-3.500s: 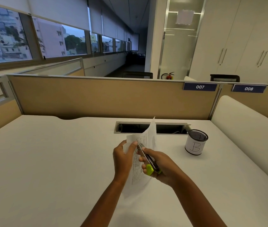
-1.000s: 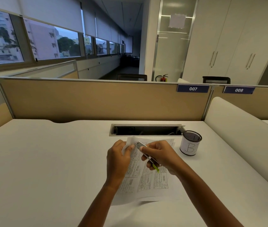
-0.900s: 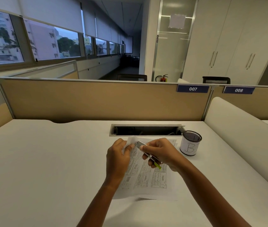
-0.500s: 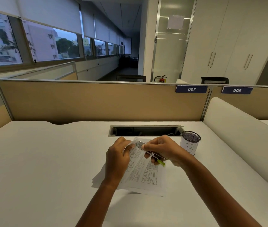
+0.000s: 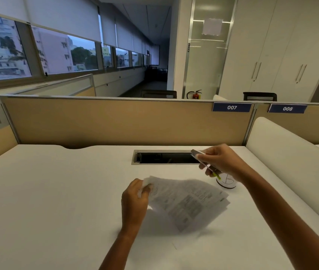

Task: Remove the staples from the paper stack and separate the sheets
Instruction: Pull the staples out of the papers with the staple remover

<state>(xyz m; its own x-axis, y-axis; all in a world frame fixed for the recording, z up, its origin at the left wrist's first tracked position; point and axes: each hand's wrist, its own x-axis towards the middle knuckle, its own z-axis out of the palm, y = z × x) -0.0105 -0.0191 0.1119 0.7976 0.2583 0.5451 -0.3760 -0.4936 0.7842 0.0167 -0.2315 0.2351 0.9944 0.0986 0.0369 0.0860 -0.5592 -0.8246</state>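
Note:
My left hand (image 5: 135, 201) pinches the top left corner of the printed paper stack (image 5: 188, 201), which hangs blurred just above the white desk (image 5: 57, 201) and fans out to the right. My right hand (image 5: 223, 162) is raised apart from the paper, over the round pot, and grips a slim metal staple remover (image 5: 203, 162) with a yellow-green end. The tool's metal tip points left over the cable slot. No staple is visible at this size.
A white round pot marked B (image 5: 228, 181) stands under my right hand, mostly hidden by it. A cable slot (image 5: 164, 157) is cut into the desk behind the paper. A tan partition (image 5: 115, 123) closes the back; a white padded divider (image 5: 291, 152) lines the right.
My right hand has lifted the staple remover away from the paper's corner, up and to the right over the pot. My left hand swung the stack down and rightward.

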